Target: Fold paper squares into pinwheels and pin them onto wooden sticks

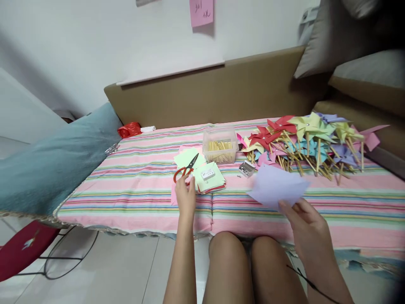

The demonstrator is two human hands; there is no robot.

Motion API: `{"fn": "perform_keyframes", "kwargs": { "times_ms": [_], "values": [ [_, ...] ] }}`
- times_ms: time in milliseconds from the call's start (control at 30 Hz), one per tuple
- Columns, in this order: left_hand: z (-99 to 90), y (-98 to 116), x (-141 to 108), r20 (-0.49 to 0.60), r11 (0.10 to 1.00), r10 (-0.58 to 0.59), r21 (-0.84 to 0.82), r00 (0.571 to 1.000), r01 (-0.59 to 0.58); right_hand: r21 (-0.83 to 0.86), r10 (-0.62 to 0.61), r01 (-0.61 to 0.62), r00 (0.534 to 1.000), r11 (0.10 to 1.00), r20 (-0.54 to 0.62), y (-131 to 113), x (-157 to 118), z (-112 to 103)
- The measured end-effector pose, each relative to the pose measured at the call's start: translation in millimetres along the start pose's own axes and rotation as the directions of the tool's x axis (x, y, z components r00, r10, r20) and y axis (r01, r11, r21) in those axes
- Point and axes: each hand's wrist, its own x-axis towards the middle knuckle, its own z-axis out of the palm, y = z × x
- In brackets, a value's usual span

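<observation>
Bare knees [228, 259] foremost. My right hand [311, 226] pinches a lilac paper sheet [276, 185]; my left hand [186, 193] is at the red-handled scissors [190, 166], whether gripping I cannot tell.

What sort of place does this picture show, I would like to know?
Probably a home living room: a long brown sofa backrest, a pink striped fabric cover and a large grey fabric cushion suggest it.
</observation>
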Motion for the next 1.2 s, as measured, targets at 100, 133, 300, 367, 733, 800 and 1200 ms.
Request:
{"fn": "perform_keyframes", "kwargs": {
  "times_ms": [100, 133, 300, 367, 733, 800, 1200],
  "values": [
    [-25.5, 12.6, -32.3, 0.028, 0.977, -0.142, -0.157, 0.989, 0.145, 0.025, 0.019, -0.018, 0.999, 1.000, -0.036, -6.7, -30.4, -14.9],
    [-31.2, 19.9, -44.4, 0.069, 0.964, -0.155, -0.205, 0.985, 0.166, 0.032, 0.014, -0.013, 0.999, 0.999, -0.037, -7.6, -39.4, -19.1],
    [-42.9, 72.3, -102.8, 0.345, 0.852, -0.120, -0.446, 0.931, 0.275, -0.015, -0.066, 0.066, 0.998, 0.998, 0.000, -10.3, -74.7, -34.6],
    [-46.6, 92.0, -123.5, 0.576, 0.684, -0.121, -0.542, 0.808, 0.489, -0.046, -0.163, 0.166, 0.985, 0.985, 0.064, -14.1, -83.1, -38.5],
    [-74.1, 117.1, -167.0, 0.786, 0.524, -0.018, -0.520, 0.619, 0.675, -0.270, -0.491, 0.577, 0.809, 0.771, 0.324, -45.3, -104.4, -38.3],
    [-77.1, 118.1, -166.4, 0.789, 0.559, -0.026, -0.498, 0.614, 0.663, -0.254, -0.461, 0.534, 0.837, 0.806, 0.296, -47.6, -108.3, -35.4],
    [-80.1, 119.0, -175.4, 0.706, 0.518, -0.110, -0.560, 0.699, 0.647, -0.119, 0.055, -0.025, 0.966, 0.993, 0.253, -63.8, -121.2, -35.5]
  ]
}}
